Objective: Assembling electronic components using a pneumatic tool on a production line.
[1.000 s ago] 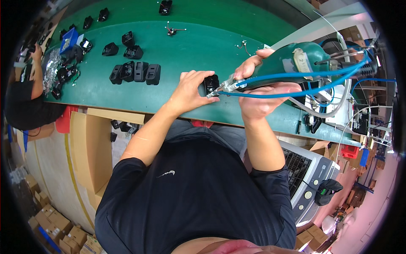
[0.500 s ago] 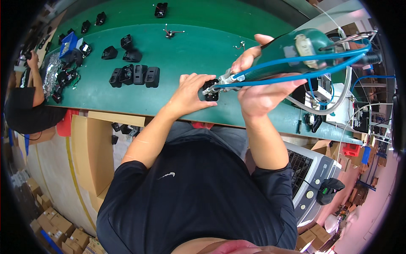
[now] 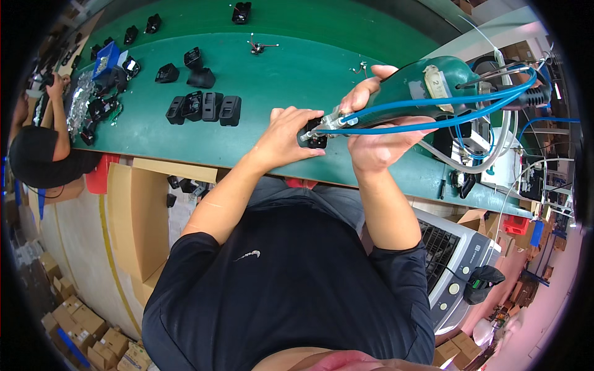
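My left hand (image 3: 286, 131) holds a small black plastic part (image 3: 313, 135) at the near edge of the green bench (image 3: 291, 68). In my right hand (image 3: 375, 133) is a green power screwdriver (image 3: 427, 86) with blue hoses (image 3: 445, 117) running off to the right. Its metal tip touches the black part from the right. Both forearms reach up from my dark shirt at the bottom of the view.
A row of black parts (image 3: 204, 108) lies left of my hands, with more black parts (image 3: 185, 65) behind. A small blue bin (image 3: 106, 59) sits far left. Another person in black (image 3: 43, 148) works at the left end. A grey machine (image 3: 458, 260) stands lower right; cardboard boxes (image 3: 74, 321) lie on the floor.
Both hands, with the part and screwdriver, have stayed together. The screwdriver body has tilted up slightly; the view has shifted a little.
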Available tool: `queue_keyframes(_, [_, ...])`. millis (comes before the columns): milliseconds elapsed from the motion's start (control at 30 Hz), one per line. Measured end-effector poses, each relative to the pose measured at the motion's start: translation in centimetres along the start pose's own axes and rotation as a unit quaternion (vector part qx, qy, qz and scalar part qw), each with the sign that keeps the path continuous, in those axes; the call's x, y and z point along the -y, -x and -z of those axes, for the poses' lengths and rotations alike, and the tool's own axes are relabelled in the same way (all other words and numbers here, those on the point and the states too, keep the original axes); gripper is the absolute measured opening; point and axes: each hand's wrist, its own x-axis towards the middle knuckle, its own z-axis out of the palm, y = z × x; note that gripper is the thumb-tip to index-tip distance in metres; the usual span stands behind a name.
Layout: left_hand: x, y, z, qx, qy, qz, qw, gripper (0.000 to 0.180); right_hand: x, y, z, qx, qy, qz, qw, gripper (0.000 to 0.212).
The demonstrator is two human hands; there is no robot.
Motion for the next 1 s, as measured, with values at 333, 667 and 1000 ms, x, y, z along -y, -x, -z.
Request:
queue_keyframes(333, [-0.2, -0.4, 0.6, 0.018, 0.007, 0.007, 1.0, 0.08, -0.7, 0.0, -0.6, 0.007, 0.05, 0.004, 0.999, 0.103])
queue_keyframes(667, [1.3, -1.8, 3.9, -0.011, 0.57, 0.229, 0.789, 0.046, 11.2, -6.8, 1.0, -0.021, 0.096, 0.104, 0.99, 0.096])
queue_keyframes(1000, [5.2, -15.6, 11.3, -0.006, 0.061, 0.116, 0.991, 0.073, 5.2, -0.9, 5.4, -0.045, 0.156, 0.128, 0.978, 0.058])
